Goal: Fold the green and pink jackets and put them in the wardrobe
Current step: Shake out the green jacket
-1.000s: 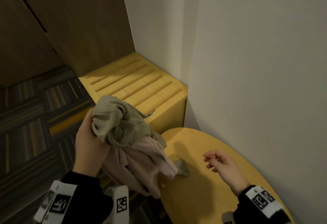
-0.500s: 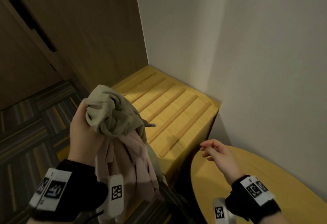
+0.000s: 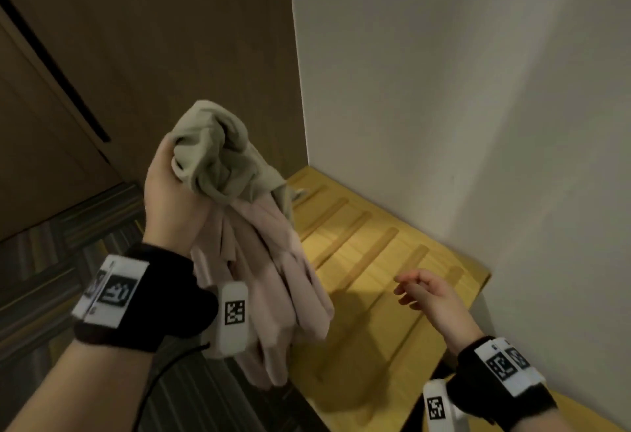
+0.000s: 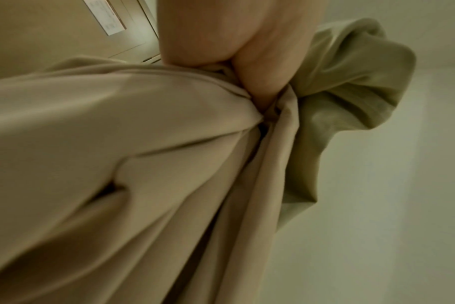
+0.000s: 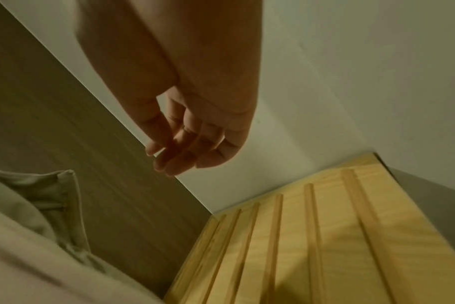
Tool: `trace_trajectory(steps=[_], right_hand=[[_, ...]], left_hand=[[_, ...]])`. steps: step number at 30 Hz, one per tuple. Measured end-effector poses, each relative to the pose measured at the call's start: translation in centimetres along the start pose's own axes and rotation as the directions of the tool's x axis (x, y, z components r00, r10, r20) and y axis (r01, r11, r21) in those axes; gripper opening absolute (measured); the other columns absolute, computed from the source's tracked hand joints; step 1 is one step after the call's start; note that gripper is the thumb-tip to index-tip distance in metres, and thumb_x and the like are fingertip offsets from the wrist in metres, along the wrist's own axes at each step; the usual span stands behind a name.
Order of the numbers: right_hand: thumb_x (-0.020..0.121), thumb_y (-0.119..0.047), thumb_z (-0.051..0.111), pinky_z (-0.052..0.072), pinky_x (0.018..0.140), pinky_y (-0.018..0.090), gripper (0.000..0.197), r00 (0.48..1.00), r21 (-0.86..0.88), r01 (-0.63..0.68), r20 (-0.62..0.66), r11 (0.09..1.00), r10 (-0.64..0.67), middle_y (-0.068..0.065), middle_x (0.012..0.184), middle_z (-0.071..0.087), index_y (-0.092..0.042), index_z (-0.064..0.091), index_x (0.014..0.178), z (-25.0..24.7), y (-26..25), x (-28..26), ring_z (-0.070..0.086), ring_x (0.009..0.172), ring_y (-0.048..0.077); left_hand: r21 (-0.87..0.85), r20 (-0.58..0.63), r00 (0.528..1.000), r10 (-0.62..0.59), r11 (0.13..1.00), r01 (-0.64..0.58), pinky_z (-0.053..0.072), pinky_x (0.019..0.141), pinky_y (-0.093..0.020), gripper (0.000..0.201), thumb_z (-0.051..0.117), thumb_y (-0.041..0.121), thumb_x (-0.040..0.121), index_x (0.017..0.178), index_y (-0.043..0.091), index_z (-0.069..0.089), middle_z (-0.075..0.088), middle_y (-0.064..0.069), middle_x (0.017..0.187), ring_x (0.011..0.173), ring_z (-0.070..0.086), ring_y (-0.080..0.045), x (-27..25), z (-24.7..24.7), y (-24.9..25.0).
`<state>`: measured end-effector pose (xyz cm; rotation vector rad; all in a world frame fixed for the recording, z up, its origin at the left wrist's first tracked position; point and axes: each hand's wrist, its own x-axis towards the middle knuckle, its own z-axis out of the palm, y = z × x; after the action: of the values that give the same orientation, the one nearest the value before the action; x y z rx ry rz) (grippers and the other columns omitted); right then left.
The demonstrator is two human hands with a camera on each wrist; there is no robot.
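My left hand (image 3: 170,206) grips a bunched bundle of both jackets, held up at chest height. The green jacket (image 3: 218,155) sticks out above my fist and the pink jacket (image 3: 273,274) hangs below it over my wrist. In the left wrist view the pink jacket (image 4: 104,164) fills the picture and the green jacket (image 4: 351,82) bulges to the right of my left hand (image 4: 247,67). My right hand (image 3: 426,295) hovers empty over the wooden chest, fingers loosely curled; in the right wrist view the right hand (image 5: 179,148) holds nothing. The brown wardrobe (image 3: 153,38) stands closed ahead on the left.
A light wooden chest (image 3: 382,260) with raised slats sits in the corner against the white wall (image 3: 444,73). The edge of a round wooden table (image 3: 580,411) shows at lower right. Striped carpet (image 3: 44,260) covers the floor to the left.
The view has swung away from the round table toward the chest and wardrobe. My left hand has lifted the bundle higher. My right hand left the table and now hangs over the chest.
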<state>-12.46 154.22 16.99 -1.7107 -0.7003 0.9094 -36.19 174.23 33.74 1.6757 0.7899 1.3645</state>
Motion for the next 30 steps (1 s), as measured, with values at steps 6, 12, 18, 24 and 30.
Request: trace_trajectory(steps=[6, 12, 18, 24, 30], right_hand=[[0.094, -0.005, 0.045, 0.044, 0.055, 0.009, 0.022, 0.998, -0.010, 0.013, -0.064, 1.000, -0.014, 0.001, 0.073, 0.066, -0.012, 0.064, 0.086, 2.4, -1.9, 6.7, 0.060, 0.060, 0.006], [0.091, 0.005, 0.047, 0.041, 0.050, 0.008, 0.023, 0.974, 0.080, -0.047, -0.219, 0.996, 0.064, 0.009, 0.073, 0.062, -0.010, 0.062, 0.082, 5.4, -2.8, 12.9, 0.057, 0.057, 0.009], [0.091, 0.005, 0.045, 0.042, 0.054, 0.013, 0.021, 0.928, 0.115, -0.101, -0.347, 0.988, 0.135, 0.002, 0.070, 0.066, -0.008, 0.062, 0.086, 9.5, -4.6, 16.5, 0.057, 0.061, 0.013], [0.091, 0.000, 0.046, 0.041, 0.063, 0.023, 0.021, 0.888, 0.116, -0.139, -0.425, 0.983, 0.176, 0.003, 0.076, 0.066, -0.011, 0.063, 0.089, 13.8, -5.9, 19.3, 0.058, 0.067, 0.017], [0.091, 0.000, 0.046, 0.041, 0.062, 0.022, 0.022, 0.856, 0.140, -0.204, -0.454, 0.969, 0.246, 0.003, 0.076, 0.066, -0.011, 0.064, 0.088, 15.9, -5.7, 18.7, 0.058, 0.066, 0.015]], left_hand=[[0.122, -0.042, 0.998, 0.056, 0.991, -0.050, 0.046, 0.088, -0.028, 0.031, 0.054, 0.005, 0.086, 0.116, 0.012, 0.056, 0.057, 0.016, 0.093, 0.091, 0.056, -0.003, 11.9, 1.3, -2.3], [-0.217, 0.129, 0.991, 0.018, 0.976, 0.011, 0.046, 0.100, -0.039, 0.019, 0.052, 0.009, 0.089, 0.104, 0.017, 0.059, 0.060, 0.007, 0.098, 0.102, 0.057, -0.018, 23.6, 3.6, -4.3], [-0.244, 0.171, 0.981, 0.096, 0.968, -0.052, 0.046, 0.094, -0.028, 0.028, 0.024, 0.018, 0.101, 0.101, 0.014, 0.052, 0.061, -0.003, 0.096, 0.092, 0.063, -0.013, 33.6, 5.4, -8.8], [0.378, 0.391, 0.920, 0.000, 0.912, -0.160, 0.041, 0.096, -0.036, 0.022, 0.057, 0.021, 0.089, 0.110, 0.012, 0.058, 0.061, -0.011, 0.114, 0.108, 0.055, -0.028, 36.9, 4.7, -19.9], [0.653, 0.472, 0.753, -0.459, 0.755, 0.051, 0.041, 0.093, -0.038, 0.029, 0.050, 0.029, 0.093, 0.117, 0.014, 0.056, 0.058, -0.016, 0.121, 0.106, 0.055, -0.034, 35.3, 3.9, -30.4]])
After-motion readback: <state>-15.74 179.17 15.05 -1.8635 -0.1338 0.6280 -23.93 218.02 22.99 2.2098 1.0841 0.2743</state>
